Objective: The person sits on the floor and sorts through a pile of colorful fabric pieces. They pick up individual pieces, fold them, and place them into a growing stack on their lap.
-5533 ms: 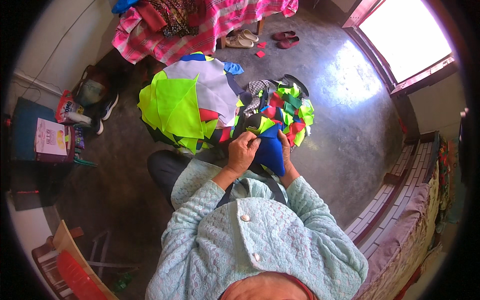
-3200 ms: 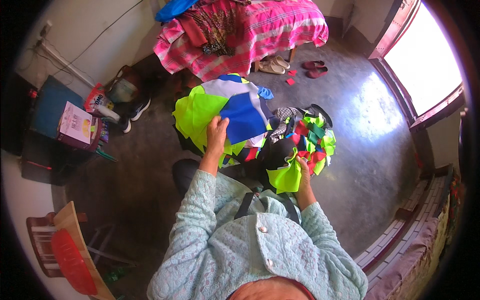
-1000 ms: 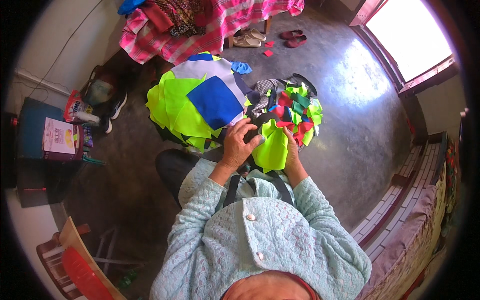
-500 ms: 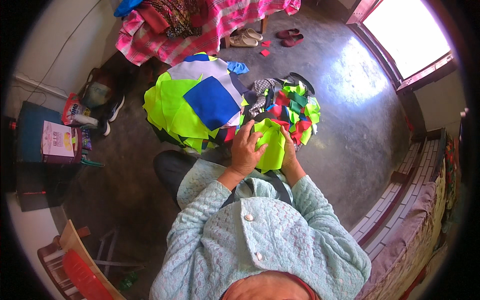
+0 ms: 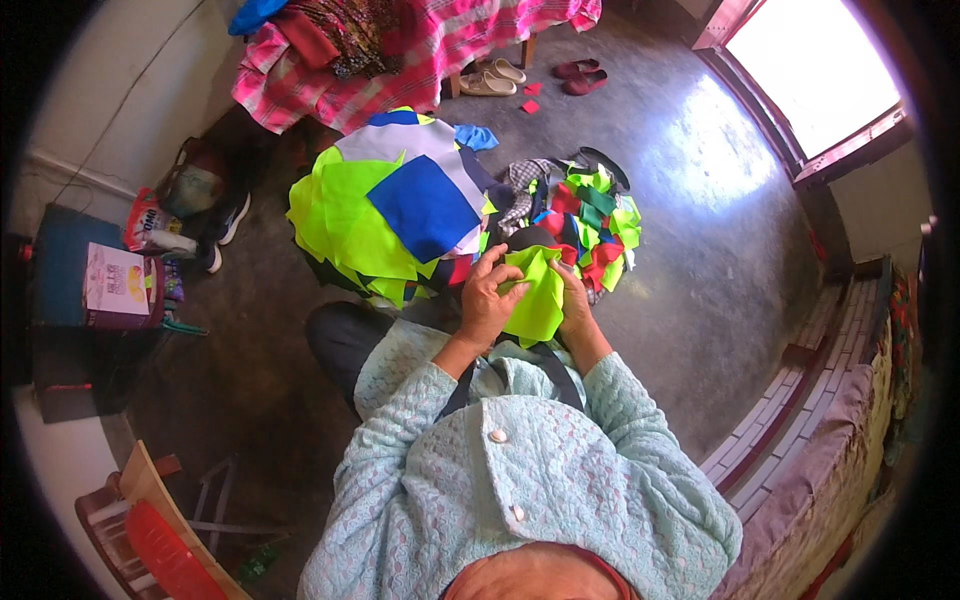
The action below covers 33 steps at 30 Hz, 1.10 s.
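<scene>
One concrete floor (image 5: 700, 250) carries everything. One pink checked cloth (image 5: 420, 40) covers the furniture at the top. One broad stack of flat fabric sheets (image 5: 380, 225), mostly neon green with a single blue sheet (image 5: 425, 205) on top, lies in front of the knees. One smaller heap of scraps (image 5: 590, 225), red, green and blue, lies to its right. Two pairs of slippers (image 5: 530, 78) sit near the cloth. One neon green fabric piece (image 5: 535, 295) sits just below the two piles, held between both hands. The left hand (image 5: 490, 300) curls closed on its left edge; the right hand (image 5: 575, 305) grips its right edge, fingers bent.
</scene>
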Tool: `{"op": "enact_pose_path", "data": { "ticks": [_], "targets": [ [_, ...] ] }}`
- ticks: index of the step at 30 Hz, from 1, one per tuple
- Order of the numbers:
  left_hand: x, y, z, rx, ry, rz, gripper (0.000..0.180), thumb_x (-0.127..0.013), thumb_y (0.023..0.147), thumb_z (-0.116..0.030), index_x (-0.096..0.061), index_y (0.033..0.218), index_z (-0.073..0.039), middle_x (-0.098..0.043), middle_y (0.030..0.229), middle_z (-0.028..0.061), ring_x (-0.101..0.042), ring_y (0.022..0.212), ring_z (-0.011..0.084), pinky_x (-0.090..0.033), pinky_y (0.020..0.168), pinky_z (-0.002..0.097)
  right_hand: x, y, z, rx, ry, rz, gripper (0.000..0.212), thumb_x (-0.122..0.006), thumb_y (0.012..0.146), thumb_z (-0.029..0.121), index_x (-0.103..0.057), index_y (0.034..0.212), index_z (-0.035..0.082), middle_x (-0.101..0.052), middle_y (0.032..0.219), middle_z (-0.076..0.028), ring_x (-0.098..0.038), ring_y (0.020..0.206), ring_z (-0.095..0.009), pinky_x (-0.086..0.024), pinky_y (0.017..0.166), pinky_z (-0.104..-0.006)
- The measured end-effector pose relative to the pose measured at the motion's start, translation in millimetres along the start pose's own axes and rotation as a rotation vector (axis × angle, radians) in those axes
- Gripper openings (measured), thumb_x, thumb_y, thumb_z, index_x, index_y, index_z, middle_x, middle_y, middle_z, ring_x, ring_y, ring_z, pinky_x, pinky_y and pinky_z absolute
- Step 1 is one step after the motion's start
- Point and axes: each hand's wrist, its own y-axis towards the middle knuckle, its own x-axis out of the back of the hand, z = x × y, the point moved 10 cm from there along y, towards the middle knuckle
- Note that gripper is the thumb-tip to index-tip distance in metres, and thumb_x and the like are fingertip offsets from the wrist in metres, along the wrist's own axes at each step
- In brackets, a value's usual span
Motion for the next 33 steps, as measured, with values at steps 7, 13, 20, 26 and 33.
{"op": "enact_pose_path", "data": {
  "ticks": [7, 13, 20, 26, 33],
  "targets": [
    [32, 11, -23, 0.038, -0.192, -0.004, 0.016, -0.068, 0.08, -0.012, -0.06, 0.09, -0.003, -0.063, 0.103, 0.0104, -0.061, 0.096, 0.0237, -0.046, 0.084, 0.0333, -5, -4, 9, 0.118, -0.059, -0.041, 0.025, -0.058, 0.089, 0.019, -0.055, 0.11, 0.005, -0.066, 0.094, -0.01, -0.067, 0.079, -0.022, -0.055, 0.069, -0.0345],
    [55, 29, 0, 0.151, -0.317, -0.098, 0.016, -0.062, 0.089, -0.012, -0.055, 0.096, 0.0, -0.059, 0.079, 0.0009, -0.053, 0.074, 0.0061, -0.045, 0.066, 0.0233, 8, 4, 5, 0.102, -0.04, -0.062, 0.028, -0.057, 0.089, 0.018, -0.055, 0.112, 0.002, -0.066, 0.096, -0.012, -0.067, 0.079, -0.023, -0.055, 0.071, -0.0345],
    [78, 83, 18, 0.143, -0.265, -0.103, 0.024, -0.054, 0.092, -0.009, -0.053, 0.114, 0.001, -0.066, 0.088, 0.0051, -0.059, 0.076, 0.0079, -0.048, 0.07, 0.0234, 8, 5, 5, 0.114, -0.005, 0.007, 0.028, -0.059, 0.089, 0.02, -0.055, 0.111, 0.004, -0.065, 0.096, -0.01, -0.066, 0.076, -0.022, -0.057, 0.062, -0.0362],
    [101, 163, 22, 0.109, -0.53, -0.092, 0.027, -0.051, 0.093, -0.009, -0.052, 0.119, -0.002, -0.064, 0.097, 0.0039, -0.06, 0.085, 0.012, -0.048, 0.075, 0.026, 5, 4, 5, 0.101, -0.021, 0.002, 0.029, -0.058, 0.088, 0.017, -0.054, 0.112, 0.002, -0.064, 0.096, -0.011, -0.066, 0.078, -0.023, -0.056, 0.065, -0.0346],
    [154, 227, 90, 0.164, -0.367, -0.301, 0.031, -0.047, 0.088, -0.001, -0.048, 0.12, 0.001, -0.059, 0.113, 0.0108, -0.057, 0.102, 0.0191, -0.045, 0.088, 0.032, 3, 2, 3, 0.083, 0.003, -0.001, 0.03, -0.057, 0.088, 0.018, -0.053, 0.112, 0.001, -0.064, 0.097, -0.012, -0.066, 0.078, -0.023, -0.056, 0.067, -0.0365]
  ]
}}
